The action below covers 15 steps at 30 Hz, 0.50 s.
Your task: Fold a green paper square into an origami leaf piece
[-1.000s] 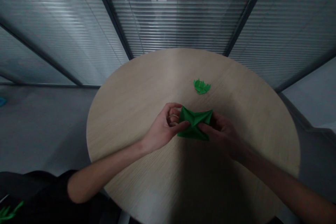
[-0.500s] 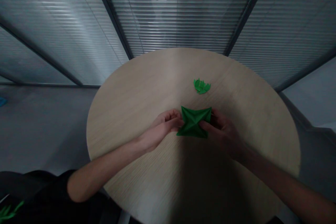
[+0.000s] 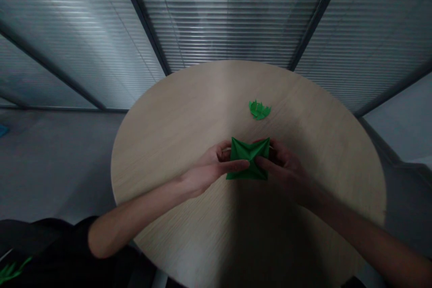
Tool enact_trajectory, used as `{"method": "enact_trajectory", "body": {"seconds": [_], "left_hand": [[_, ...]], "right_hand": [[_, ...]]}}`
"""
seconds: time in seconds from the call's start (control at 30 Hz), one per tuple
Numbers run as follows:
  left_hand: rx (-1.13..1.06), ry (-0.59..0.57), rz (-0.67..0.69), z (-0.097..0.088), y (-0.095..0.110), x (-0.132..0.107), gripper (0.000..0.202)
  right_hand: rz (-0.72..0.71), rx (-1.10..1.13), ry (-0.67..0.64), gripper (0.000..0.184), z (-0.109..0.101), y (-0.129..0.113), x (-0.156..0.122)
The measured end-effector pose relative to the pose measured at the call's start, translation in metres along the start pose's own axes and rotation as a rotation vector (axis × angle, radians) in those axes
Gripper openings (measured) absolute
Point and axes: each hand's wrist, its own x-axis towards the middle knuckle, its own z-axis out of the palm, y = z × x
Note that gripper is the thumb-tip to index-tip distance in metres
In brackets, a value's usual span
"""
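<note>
A folded sheet of green paper [image 3: 250, 147], creased toward its centre with pointed corners, is held above the round table. My left hand [image 3: 221, 162] grips its left side, thumb lying across the front near the middle and fingers behind. On the right side, my right hand [image 3: 281, 162] pinches it with the thumb close to the centre crease; its other fingers are partly hidden behind the paper. The two thumb tips are almost together. Beyond the paper, a small spiky green folded-paper piece [image 3: 259, 110] lies on the tabletop.
The round wooden table [image 3: 168, 121] stands close to glass panels with blinds [image 3: 229, 31] at its far side. Grey floor [image 3: 67, 162] shows to the left, with a small blue object [image 3: 3, 130] at the edge. Dark clothing [image 3: 60, 247] fills the lower left.
My left thumb has moved right, from the paper's left edge onto its front near the centre. The paper has flattened slightly and shifted a little. My right hand keeps its hold.
</note>
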Motion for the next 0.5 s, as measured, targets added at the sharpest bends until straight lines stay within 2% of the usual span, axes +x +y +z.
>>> {"method": "enact_trajectory", "body": {"seconds": [0.17, 0.33, 0.5], "left_hand": [[0.102, 0.011, 0.032, -0.002, -0.004, 0.003, 0.037], [0.261, 0.088, 0.093, -0.003, -0.01, 0.002, 0.029], [0.333, 0.123, 0.133, -0.003, -0.017, 0.002, 0.031]], "right_hand": [[0.009, -0.027, 0.019, 0.035, 0.004, 0.004, 0.0], [-0.011, -0.13, 0.092, 0.036, 0.007, 0.007, -0.004], [-0.044, -0.192, 0.12, 0.034, 0.011, 0.008, -0.007]]}}
